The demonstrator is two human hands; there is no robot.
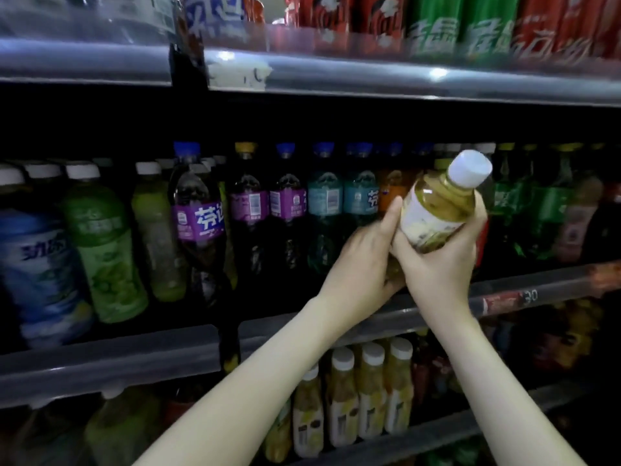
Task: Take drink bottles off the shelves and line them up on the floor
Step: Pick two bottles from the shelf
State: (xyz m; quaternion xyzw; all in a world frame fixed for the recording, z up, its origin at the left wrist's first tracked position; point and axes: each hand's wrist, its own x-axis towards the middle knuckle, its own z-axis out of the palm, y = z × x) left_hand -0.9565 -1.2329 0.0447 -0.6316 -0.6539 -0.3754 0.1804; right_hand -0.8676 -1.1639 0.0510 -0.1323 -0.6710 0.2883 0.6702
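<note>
Two hands, one held bottle

A purple-labelled bottle reads "芬达", and the shelf-edge price strip shows "30"; other labels are blurred.

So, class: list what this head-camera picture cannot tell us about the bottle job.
Head view:
Floor: outside the frame, so no row visible.
Held bottle label: blurred, partly under the right hand.
Left hand grip: hidden behind the right hand.
Top shelf bottles: cut off by the upper edge.
</note>
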